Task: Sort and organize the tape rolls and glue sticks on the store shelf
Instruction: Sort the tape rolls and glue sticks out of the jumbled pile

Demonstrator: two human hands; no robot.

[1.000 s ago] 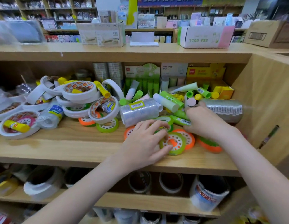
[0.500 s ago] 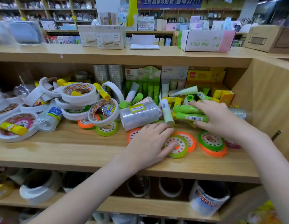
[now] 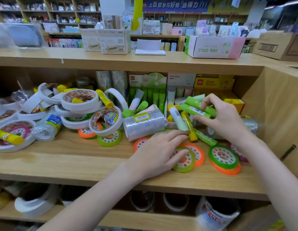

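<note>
Two bare hands at work over a wooden store shelf [image 3: 65, 162], heaped with tape rolls and glue sticks.

Largest item: sleeve of clear tape rolls [image 3: 144, 125], lying on its side mid-shelf, yellow barcode label facing up.

Left of centre: pile of white tape rolls [image 3: 80, 101], stacked loosely and partly tilted; yellow glue stick [image 3: 104, 98] leaning against the pile; another yellow glue stick [image 3: 9, 137] lying across a white roll at far left.

At the rear: green display box [image 3: 147, 80] with green sticks standing upright; yellow display box [image 3: 215, 83] to its right.

Right hand [image 3: 225, 120]: grip clenched round two green glue sticks [image 3: 197, 108], held level above the clutter, thumb below, fingers curled over the top.

Below that hand: pale green stick [image 3: 179, 120], slim yellow stick [image 3: 189, 126] and a further green stick [image 3: 205, 139], lying on the shelf, close together.

Left hand [image 3: 159, 154]: grip released, fingers straight, resting flat on a small green tape ring [image 3: 185, 165], itself overlapping an orange tape ring [image 3: 197, 153].

Front right: green ring stacked on an orange ring [image 3: 224, 160], flat on the shelf, apart from both hands.
</note>
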